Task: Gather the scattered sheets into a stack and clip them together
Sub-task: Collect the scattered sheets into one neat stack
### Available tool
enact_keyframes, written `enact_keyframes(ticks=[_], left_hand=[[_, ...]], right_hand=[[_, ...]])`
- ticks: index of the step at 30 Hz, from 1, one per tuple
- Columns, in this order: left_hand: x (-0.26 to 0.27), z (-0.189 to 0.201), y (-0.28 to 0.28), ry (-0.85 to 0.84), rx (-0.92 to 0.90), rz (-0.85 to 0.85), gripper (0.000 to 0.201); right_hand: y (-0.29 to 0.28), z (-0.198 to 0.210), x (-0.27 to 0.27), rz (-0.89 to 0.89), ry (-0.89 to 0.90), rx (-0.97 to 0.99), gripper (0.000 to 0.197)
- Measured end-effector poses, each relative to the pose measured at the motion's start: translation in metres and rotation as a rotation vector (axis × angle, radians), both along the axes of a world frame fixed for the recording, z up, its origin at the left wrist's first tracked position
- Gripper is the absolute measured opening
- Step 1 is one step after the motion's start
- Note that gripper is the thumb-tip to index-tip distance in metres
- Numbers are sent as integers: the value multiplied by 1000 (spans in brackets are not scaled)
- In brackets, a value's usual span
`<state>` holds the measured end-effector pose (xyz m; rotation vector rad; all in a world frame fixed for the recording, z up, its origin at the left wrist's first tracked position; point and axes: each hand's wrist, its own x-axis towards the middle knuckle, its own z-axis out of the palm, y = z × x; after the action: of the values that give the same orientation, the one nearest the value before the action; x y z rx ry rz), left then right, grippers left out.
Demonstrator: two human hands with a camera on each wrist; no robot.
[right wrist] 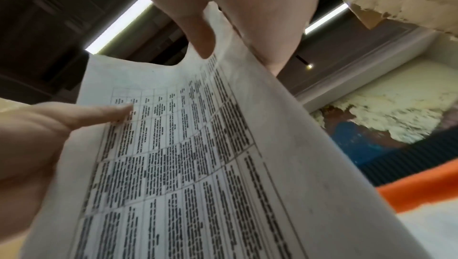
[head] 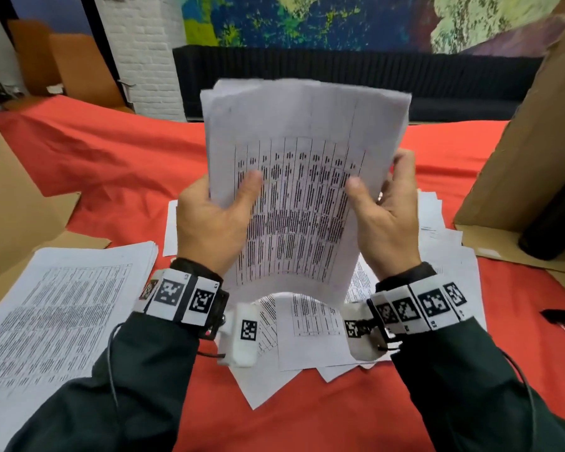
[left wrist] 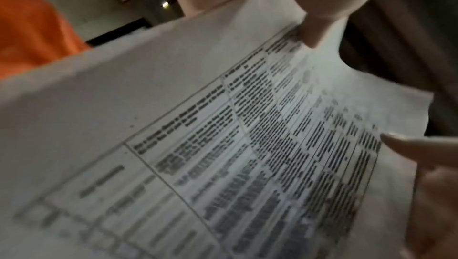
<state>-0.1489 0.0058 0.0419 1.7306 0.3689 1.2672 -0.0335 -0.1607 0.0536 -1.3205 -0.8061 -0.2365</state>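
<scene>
Both hands hold a bundle of printed sheets (head: 302,190) upright above the red tablecloth (head: 111,164), its lower edge clear of the surface and bowed toward the viewer. The left hand (head: 209,223) grips the bundle's left edge: the thumb lies across the printed face and the remaining fingers curl behind the paper. The right hand (head: 388,216) grips the right edge in the same manner, thumb on the front, fingers wrapped round the back. The wrist views confirm the hold: each shows a thumb pressed on the table-printed face, with the opposite hand's thumb at the far edge. The top edges of the bundle are uneven, several sheets standing slightly out of line. Beneath the hands, loose sheets (head: 307,340) lie fanned and overlapping on the cloth. A separate flat stack of printed pages (head: 56,308) lies at the left, near the left sleeve. A black binder clip (head: 560,318) lies on the cloth at the far right, well apart from the bundle. Cardboard pieces (head: 529,151) stand at the right and left margins; a dark cylindrical object (head: 555,220) stands against the right-hand cardboard.
</scene>
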Motion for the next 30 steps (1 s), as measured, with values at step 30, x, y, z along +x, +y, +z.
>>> enact_keyframes(ticks=[30], left_hand=[[-264, -91, 232, 1106, -521, 161, 67]], right_hand=[[132, -88, 22, 249, -238, -1511, 61]])
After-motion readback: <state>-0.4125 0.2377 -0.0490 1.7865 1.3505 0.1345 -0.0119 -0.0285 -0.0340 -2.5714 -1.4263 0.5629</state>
